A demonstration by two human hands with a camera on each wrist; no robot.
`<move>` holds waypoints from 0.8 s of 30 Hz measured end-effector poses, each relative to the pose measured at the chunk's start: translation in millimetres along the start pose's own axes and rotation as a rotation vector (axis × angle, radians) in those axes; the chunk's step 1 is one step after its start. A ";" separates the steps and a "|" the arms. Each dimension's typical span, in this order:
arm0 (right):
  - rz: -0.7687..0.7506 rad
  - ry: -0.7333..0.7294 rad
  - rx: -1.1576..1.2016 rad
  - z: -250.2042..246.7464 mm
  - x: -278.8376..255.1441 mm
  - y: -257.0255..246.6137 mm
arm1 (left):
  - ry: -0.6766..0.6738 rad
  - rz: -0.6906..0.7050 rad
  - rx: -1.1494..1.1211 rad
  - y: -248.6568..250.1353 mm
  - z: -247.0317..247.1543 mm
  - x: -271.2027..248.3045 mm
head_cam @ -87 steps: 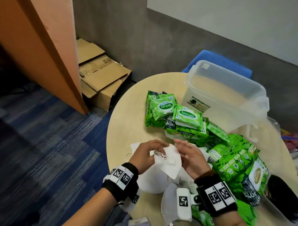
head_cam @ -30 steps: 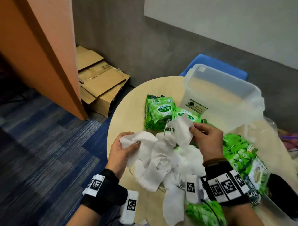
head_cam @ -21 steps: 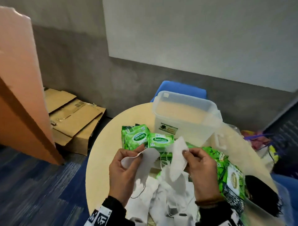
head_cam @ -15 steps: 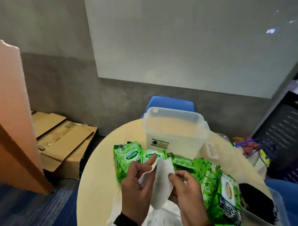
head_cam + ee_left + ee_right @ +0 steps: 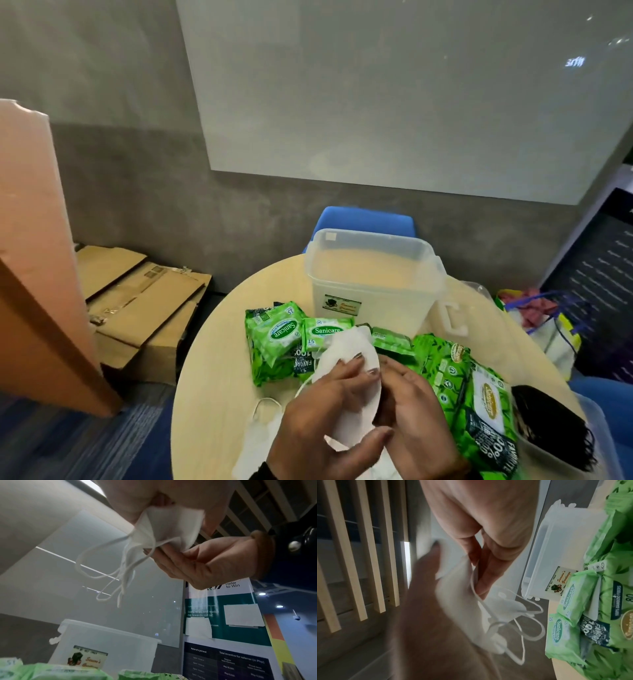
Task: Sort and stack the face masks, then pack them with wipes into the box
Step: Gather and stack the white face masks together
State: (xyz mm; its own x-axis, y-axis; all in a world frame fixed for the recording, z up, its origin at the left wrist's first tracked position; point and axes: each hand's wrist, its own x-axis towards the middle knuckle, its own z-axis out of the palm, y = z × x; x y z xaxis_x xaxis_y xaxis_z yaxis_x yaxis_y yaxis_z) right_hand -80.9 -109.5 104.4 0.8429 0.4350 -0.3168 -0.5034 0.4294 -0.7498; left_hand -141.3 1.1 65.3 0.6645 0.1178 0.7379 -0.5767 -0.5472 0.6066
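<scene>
over the round table [image 5: 212, 387], both hands hold white face masks [image 5: 346, 390] upright btwn them: left hand [image 5: 329, 425] curled round one side, right hand [image 5: 418, 421] pinching the other, prob. to square edges for stacking. ear loops [image 5: 111, 574] dangle. wipes packs [image 5: 277, 339] and empty box [image 5: 373, 274] wait just beyond.

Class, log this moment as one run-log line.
left hand: holds masks | right hand: holds masks | box: empty | wipes: on table
</scene>
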 end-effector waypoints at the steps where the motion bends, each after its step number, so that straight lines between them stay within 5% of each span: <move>1: 0.005 -0.018 -0.009 -1.0 -0.6 -0.1 | 0.004 -0.014 -0.067 4.3 -3.4 -0.2; 6: -0.049 -0.053 -0.147 0.1 -1.1 6.8 | 0.230 -0.286 -0.150 -9.6 3.6 0.8; 10: -0.267 0.022 -0.385 -4.5 3.6 17.2 | 0.120 -0.372 0.069 -23.8 0.9 -3.7; 13: -0.516 0.040 -0.828 -7.6 4.0 26.7 | 0.125 -0.643 -0.203 -23.4 -0.2 -4.1; 17: -0.461 -0.161 -1.175 -6.7 0.9 51.3 | 0.200 -0.835 -0.404 -31.4 -3.6 -6.3; 20: -0.397 -0.112 -0.988 -9.8 1.8 54.9 | 0.309 -0.911 -0.488 -42.4 -15.7 -13.8; 24: -0.486 0.085 -0.825 -29.8 25.0 31.7 | 0.215 -0.933 -0.629 -48.4 -45.3 -18.5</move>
State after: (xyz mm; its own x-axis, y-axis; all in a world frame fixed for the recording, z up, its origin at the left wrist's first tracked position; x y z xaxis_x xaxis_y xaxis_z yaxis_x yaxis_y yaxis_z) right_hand -70.1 -108.7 55.4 0.9513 0.2841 0.1196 0.1697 -0.1589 -0.9726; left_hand -147.2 62.9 35.7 0.8983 0.4322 -0.0789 -0.0774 0.3324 0.9399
